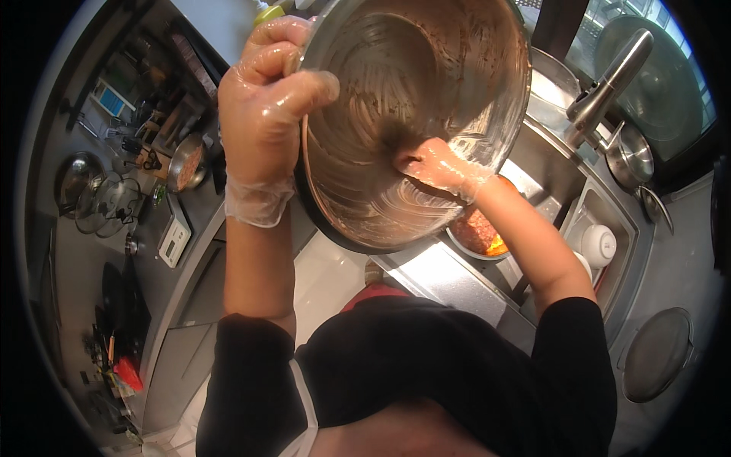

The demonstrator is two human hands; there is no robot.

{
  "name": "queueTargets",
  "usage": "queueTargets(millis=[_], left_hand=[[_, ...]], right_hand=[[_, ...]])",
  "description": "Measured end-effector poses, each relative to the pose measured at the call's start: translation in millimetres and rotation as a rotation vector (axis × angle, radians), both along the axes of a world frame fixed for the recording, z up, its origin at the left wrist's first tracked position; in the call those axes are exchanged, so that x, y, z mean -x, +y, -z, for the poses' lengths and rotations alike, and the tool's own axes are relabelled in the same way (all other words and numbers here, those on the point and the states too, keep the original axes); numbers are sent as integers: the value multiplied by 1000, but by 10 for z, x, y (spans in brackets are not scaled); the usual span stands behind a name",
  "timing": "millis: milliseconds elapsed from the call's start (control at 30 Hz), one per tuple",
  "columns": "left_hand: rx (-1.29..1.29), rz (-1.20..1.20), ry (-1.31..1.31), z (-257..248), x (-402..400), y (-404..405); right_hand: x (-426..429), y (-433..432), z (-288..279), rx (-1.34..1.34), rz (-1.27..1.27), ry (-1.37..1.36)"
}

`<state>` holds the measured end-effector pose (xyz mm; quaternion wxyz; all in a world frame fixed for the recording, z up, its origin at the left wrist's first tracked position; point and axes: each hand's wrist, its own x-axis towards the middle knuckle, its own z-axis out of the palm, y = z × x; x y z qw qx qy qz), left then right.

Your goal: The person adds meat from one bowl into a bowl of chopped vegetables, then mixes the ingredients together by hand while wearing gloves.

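Observation:
A large stainless steel mixing bowl (371,194) is held up and tilted, its inside facing me and smeared with a greasy film and brown residue. My left hand (262,97), in a clear plastic glove, grips the bowl's left rim with the thumb over the edge. Inside the bowl, my gloved right hand (440,165) is against the lower wall with curled fingers. A dark blur hides its fingertips, so I cannot tell if it holds anything. Below, partly hidden by the bowl and my right forearm, a bowl of raw minced meat (475,229) has something orange-yellow in it.
At right are a steel sink with a faucet (611,85), a white cup (598,247), a saucepan (629,155) and a lid (657,354). The left counter holds a kitchen scale (173,243), a metal bowl with food (188,163) and glass lids (108,203).

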<state>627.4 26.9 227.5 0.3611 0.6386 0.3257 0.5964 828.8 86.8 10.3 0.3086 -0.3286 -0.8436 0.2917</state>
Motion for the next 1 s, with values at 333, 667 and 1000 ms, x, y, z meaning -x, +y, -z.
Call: queueTargets(millis=[333,667,1000], left_hand=[[-23,-100,-25,36,244,8],[80,-234,-313,-249,630,-205],[202,-554,-671,20,2009,-378]], right_hand=[[-893,-624,-564,71,-18,-389],[-1132,-825,839,1074,495,326],[-1279,-931,1182,787,728,176]])
